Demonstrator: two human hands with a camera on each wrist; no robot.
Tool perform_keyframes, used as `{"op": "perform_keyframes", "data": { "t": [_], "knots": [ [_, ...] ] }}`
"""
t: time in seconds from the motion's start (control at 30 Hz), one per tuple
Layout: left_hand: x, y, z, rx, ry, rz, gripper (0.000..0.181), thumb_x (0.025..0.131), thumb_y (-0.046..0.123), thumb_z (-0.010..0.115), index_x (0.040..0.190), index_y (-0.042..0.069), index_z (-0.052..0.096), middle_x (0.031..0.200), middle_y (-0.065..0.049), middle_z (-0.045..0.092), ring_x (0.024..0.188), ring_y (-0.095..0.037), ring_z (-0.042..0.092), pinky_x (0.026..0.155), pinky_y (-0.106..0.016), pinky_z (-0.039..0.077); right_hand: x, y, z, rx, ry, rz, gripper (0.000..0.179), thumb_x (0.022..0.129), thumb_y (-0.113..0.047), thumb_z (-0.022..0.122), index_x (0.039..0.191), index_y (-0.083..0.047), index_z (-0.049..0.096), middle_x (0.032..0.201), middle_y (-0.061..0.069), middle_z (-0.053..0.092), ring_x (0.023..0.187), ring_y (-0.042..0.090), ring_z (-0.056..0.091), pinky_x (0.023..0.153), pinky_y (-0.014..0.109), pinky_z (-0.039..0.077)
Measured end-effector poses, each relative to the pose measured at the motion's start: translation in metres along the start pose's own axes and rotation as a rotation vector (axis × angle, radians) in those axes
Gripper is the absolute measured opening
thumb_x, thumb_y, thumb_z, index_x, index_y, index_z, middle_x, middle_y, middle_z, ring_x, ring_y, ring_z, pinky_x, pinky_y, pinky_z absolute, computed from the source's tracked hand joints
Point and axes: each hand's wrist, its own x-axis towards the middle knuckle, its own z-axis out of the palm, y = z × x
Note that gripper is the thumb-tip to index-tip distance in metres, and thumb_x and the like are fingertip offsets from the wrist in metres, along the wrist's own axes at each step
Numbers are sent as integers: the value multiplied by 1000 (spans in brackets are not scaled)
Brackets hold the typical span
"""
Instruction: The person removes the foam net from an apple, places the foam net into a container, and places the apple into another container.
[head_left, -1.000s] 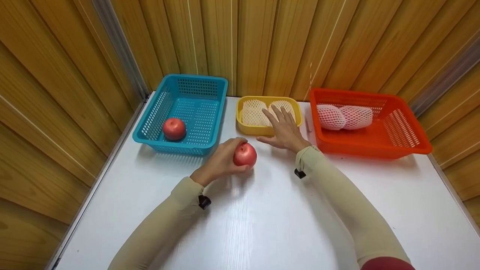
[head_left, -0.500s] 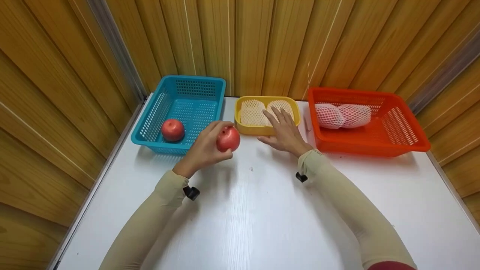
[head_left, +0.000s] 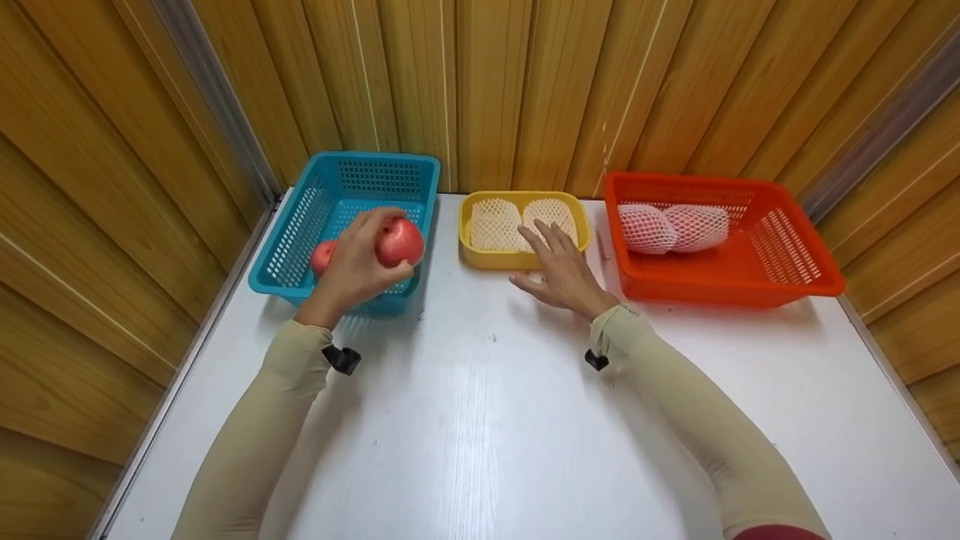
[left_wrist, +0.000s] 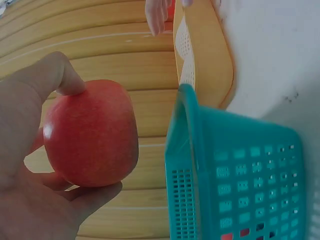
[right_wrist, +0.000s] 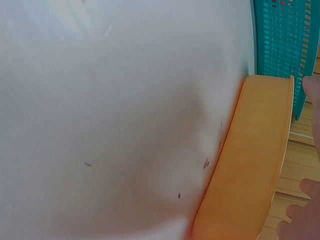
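My left hand [head_left: 357, 262] grips a red apple [head_left: 400, 243] between thumb and fingers, above the front right part of the blue basket [head_left: 424, 180]. In the left wrist view the held apple [left_wrist: 92, 134] appears beside the basket's rim [left_wrist: 187, 107]. A second apple [head_left: 322, 256] lies inside that basket, partly hidden behind the left hand. My right hand [head_left: 562, 274] has its fingers spread over the front of the yellow box [head_left: 501, 259], holding nothing. Two white foam nets [head_left: 495, 225] sit in the yellow box side by side.
At the right stands an orange-red basket [head_left: 720, 291] with two net-wrapped fruits [head_left: 697, 227] at its left end. Wood-look panels [head_left: 487, 90] rise behind and on both sides of the white table [head_left: 480, 420].
My left hand has lifted the apple from near the table's middle and carried it left to the blue basket. The right hand stays over the yellow box. The head view has shifted slightly.
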Motion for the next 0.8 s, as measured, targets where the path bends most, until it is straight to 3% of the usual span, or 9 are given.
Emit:
{"op": "perform_keyframes", "data": {
  "t": [0.3, 0.63, 0.8],
  "knots": [
    [12, -15, -8, 32, -56, -82, 83, 76, 15, 86, 150, 16, 47, 148, -14, 46, 134, -35, 43, 94, -58, 54, -9, -4, -1, -6, -5, -53, 88, 93, -60, 65, 164, -30, 23, 170, 9, 19, 155, 40, 14, 122, 63, 16],
    [22, -23, -19, 70, -193, -184, 75, 79, 15, 84, 146, 13, 50, 144, -17, 47, 131, -37, 42, 94, -57, 54, -15, -5, 0, 13, -13, -59, 86, 93, -57, 67, 163, -28, 27, 170, 9, 20, 155, 39, 14, 118, 71, 18],
    [28, -26, -25, 69, -240, -196, 71, 81, 14, 84, 144, 10, 52, 142, -16, 52, 130, -36, 44, 96, -56, 53, -17, -6, 1, 32, -27, -56, 86, 93, -57, 67, 163, -27, 28, 170, 8, 19, 155, 39, 14, 119, 68, 16]
  ]
}}
